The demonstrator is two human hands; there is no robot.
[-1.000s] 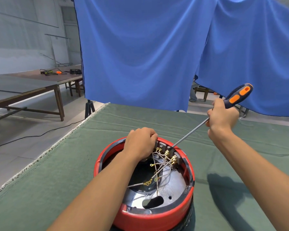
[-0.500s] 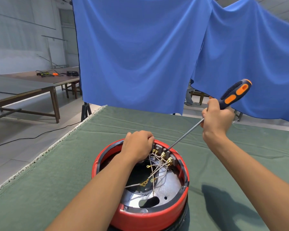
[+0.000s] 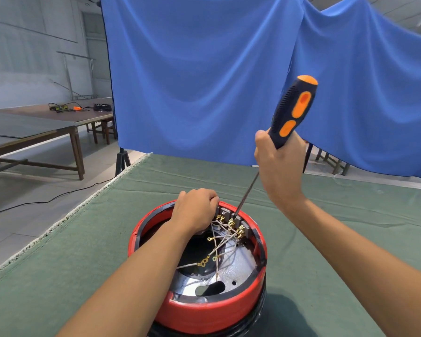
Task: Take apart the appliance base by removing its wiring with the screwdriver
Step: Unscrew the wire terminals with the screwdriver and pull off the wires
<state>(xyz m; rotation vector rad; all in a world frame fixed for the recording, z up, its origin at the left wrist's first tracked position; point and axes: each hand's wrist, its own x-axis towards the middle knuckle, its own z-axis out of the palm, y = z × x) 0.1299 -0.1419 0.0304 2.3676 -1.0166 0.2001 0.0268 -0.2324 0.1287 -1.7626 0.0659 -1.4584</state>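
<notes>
The red appliance base (image 3: 212, 310) is sitting at the near edge of the green-covered worktop (image 3: 83, 251), open side up, its wiring (image 3: 223, 242) — thin leads with brass terminals — crossing the interior. The left hand (image 3: 195, 210) is curling over the far rim, gripping it. The right hand (image 3: 278, 164) is grasping the screwdriver (image 3: 293, 110), whose tip is meeting the terminal block (image 3: 233, 218). A blue curtain (image 3: 204, 76) is hanging behind.
</notes>
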